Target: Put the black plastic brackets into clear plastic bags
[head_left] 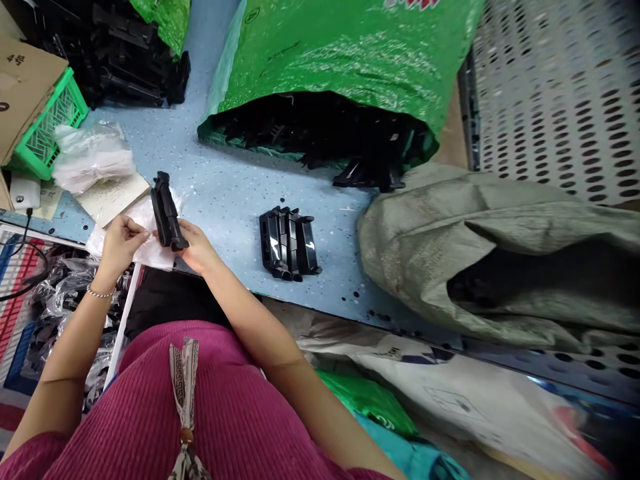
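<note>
While our right hand (199,251) grips a part (164,210) and our left hand (119,245) pinches a bag (154,256), other parts (283,241) obstruct three o'clock, before a grey sack (415,240).

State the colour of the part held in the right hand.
The part in the right hand is black, as the head view shows.

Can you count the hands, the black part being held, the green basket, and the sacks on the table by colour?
Hands: 2 (left hand, right hand)
Held black part: 1
Green basket: 1
Green sacks: 2 (big sack, cut-off sack)
Grey-green sack: 1
Total: 7
</note>
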Demonstrator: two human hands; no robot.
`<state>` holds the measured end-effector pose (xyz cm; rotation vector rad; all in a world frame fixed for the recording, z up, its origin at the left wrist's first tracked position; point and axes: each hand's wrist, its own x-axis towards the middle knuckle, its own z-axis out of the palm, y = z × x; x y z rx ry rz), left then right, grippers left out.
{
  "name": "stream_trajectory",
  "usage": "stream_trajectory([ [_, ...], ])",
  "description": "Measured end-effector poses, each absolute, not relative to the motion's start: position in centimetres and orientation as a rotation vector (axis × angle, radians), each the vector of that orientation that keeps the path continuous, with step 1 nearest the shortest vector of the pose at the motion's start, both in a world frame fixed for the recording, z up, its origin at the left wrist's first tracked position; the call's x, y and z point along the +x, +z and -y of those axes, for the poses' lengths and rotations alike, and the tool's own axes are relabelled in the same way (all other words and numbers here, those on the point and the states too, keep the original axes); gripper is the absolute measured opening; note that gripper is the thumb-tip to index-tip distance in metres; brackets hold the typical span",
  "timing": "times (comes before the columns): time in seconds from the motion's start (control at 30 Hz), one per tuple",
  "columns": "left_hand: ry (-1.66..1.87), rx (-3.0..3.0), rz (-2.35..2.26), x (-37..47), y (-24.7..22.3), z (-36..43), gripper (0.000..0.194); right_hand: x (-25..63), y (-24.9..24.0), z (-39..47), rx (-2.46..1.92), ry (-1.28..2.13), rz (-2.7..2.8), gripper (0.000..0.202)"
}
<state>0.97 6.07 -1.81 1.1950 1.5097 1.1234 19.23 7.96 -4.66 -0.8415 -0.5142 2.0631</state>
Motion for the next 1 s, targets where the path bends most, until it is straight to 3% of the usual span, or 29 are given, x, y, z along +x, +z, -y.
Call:
stream_trajectory([
  [0.1,1.186,1.501,-1.526,-0.6,-0.4,-5.3,0.019,19.0,-5.6,-8.2,-0.902,2.045,0.477,0.021],
  [0.17,0.983,1.84,-1.591,-1.5,0.1,-4.9,0.006,19.5,-5.6,-8.0,-0.896,2.036,0.472,0.019],
  [0.27,0.645,2.175,-1.66,-2.3,-0.6,-5.1,0.034,20.7,-5.3,-7.1,-0.863,2.037,0.443,0.016],
  [0.53,0.833,1.975,-1.516,-2.3,-2.4,-5.5,0.062,22.4,-6.7,-2.4,-0.61,2.623,0.273,0.017],
  [0.73,0.665,2.255,-1.088,2.8,-0.7,1.5,0.079,20.6,-7.0,-2.1,-0.818,2.347,0.369,0.026],
  [0.9,0.619,2.227,-1.11,3.2,2.0,4.9,0.066,20.4,-4.5,-0.2,-0.951,2.031,1.115,0.01],
  [1.0,0.472,2.172,-1.214,-1.1,3.9,6.6,0.043,22.9,-1.9,0.2,-0.703,2.023,1.628,0.021],
])
